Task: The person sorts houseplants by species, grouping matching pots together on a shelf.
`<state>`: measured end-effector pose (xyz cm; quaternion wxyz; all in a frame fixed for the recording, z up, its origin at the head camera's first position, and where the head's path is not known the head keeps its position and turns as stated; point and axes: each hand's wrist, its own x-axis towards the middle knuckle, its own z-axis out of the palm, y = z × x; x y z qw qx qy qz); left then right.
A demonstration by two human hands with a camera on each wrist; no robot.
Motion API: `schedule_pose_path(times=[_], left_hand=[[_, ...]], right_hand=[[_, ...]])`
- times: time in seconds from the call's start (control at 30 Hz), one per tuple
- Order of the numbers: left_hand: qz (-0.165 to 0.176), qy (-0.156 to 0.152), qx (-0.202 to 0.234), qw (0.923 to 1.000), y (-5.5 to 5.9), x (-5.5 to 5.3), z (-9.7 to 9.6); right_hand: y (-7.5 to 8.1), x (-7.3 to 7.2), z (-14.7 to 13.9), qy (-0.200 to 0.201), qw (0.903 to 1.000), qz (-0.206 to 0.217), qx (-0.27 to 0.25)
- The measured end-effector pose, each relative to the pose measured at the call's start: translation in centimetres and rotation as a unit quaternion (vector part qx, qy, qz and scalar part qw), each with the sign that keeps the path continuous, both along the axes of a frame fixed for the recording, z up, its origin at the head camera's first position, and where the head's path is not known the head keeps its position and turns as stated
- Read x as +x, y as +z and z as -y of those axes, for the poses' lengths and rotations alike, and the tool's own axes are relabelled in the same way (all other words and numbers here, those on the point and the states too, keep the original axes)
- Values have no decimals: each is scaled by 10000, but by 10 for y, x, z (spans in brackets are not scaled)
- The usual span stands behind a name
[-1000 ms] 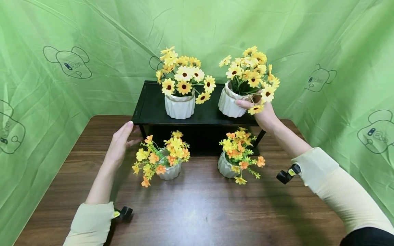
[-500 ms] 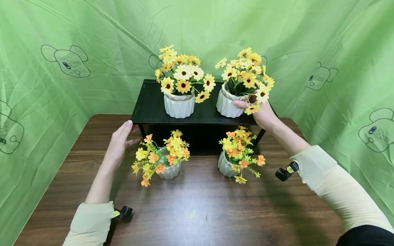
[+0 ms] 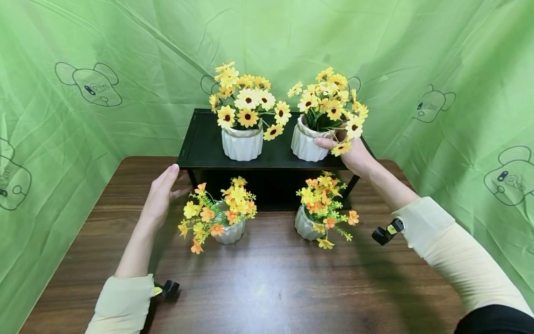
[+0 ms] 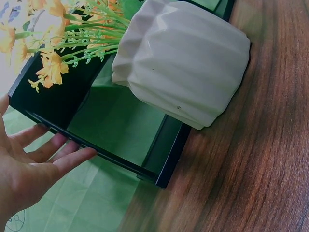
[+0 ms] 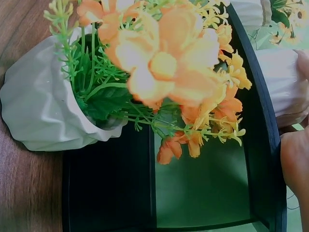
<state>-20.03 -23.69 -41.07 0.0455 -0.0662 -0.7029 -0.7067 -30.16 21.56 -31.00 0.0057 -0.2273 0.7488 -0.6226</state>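
Observation:
My right hand (image 3: 358, 150) grips a white fluted pot (image 3: 308, 143) of yellow daisies, its thumb on the pot's front and its fingers partly hidden by blooms. The pot is low over the right part of a black two-tier shelf (image 3: 279, 155). A matching daisy pot (image 3: 243, 144) stands left of it on the same top. My left hand (image 3: 160, 197) touches the shelf's front left corner, thumb at the top board's edge. In the left wrist view its nearly straight fingers (image 4: 72, 159) lie against the black side bar (image 4: 116, 158).
Two white pots with orange and yellow flowers stand on the wooden table (image 3: 267, 287) before the shelf, one pot on the left (image 3: 231, 232) and one on the right (image 3: 308, 225). A green cloth (image 3: 167, 55) surrounds the table at the back and sides.
My right hand has shifted the held daisy pot slightly left and toward me, bringing it more upright. The left hand stays at the shelf corner.

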Motion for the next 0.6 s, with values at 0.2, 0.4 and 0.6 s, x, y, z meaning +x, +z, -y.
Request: schedule_pose_path(times=[0.2, 0.4, 0.6], left_hand=[[4, 5, -36, 10000, 1, 1, 0], [33, 23, -16, 10000, 0, 0, -1], [32, 8, -1, 10000, 0, 0, -1]], right_hand=[[0, 2, -1, 37, 9999, 83, 82], [1, 3, 0, 89, 9999, 126, 18], [2, 4, 1, -77, 9995, 36, 299]])
